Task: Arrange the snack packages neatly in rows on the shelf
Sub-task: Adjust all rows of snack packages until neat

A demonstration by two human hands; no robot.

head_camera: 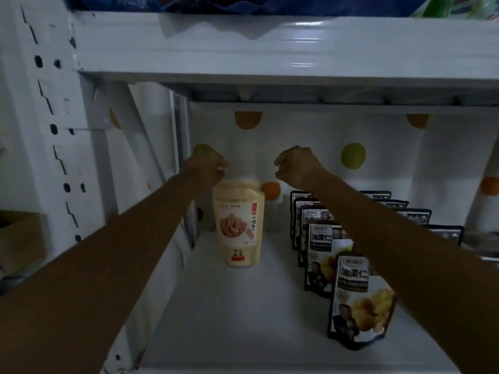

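Left hand has a pinch grip on the top edge of the yellow pouch standing at the shelf back-left, right hand loosely curled holding nothing; pouch looks light and crinkly, so that top seal is probably the best hold.

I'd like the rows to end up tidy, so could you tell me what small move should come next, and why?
Probably draw both hands back for another pouch. The left hand and right hand look empty above the yellow pouch, which stands upright alone at the back, with bare shelf in front, beside the dark packets.

Head view, close, into shelf
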